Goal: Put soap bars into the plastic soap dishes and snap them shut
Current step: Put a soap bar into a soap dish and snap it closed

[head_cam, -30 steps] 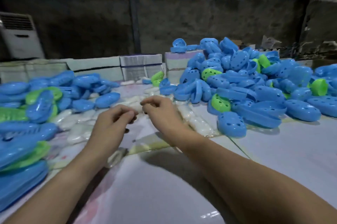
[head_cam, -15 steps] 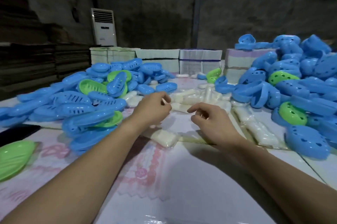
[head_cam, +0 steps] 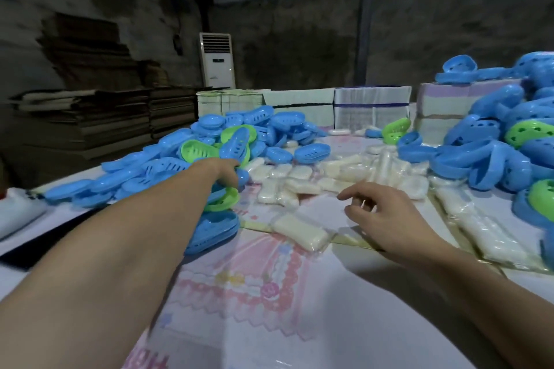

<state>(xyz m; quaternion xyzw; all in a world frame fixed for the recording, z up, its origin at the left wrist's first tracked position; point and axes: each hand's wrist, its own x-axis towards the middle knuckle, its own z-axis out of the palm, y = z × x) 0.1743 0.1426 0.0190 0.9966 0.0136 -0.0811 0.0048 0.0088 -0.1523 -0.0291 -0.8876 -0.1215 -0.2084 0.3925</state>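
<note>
My left hand (head_cam: 223, 172) reaches into the left heap of blue and green soap dishes (head_cam: 180, 158). Its fingers curl down onto a blue dish just above a green dish (head_cam: 224, 200), and the fingertips are hidden among the dishes. My right hand (head_cam: 380, 212) hovers over the table with its fingers loosely spread and holds nothing. Wrapped white soap bars (head_cam: 302, 185) lie in a cluster between the hands, and one wrapped bar (head_cam: 302, 232) lies nearer to me. A second heap of dishes (head_cam: 494, 152) rises at the right.
A shut blue dish (head_cam: 215, 230) lies under my left forearm. Strips of wrapped soap (head_cam: 485, 233) run along the right. Bundled boxes (head_cam: 371, 107) line the table's back edge. Flat cardboard stacks (head_cam: 90, 116) and a standing air conditioner (head_cam: 217, 59) are beyond. A patterned cloth (head_cam: 269, 293) covers the near table.
My view has swung left. My left hand has moved from the middle out to the left heap of dishes. My right hand has opened its fingers and stays over the middle.
</note>
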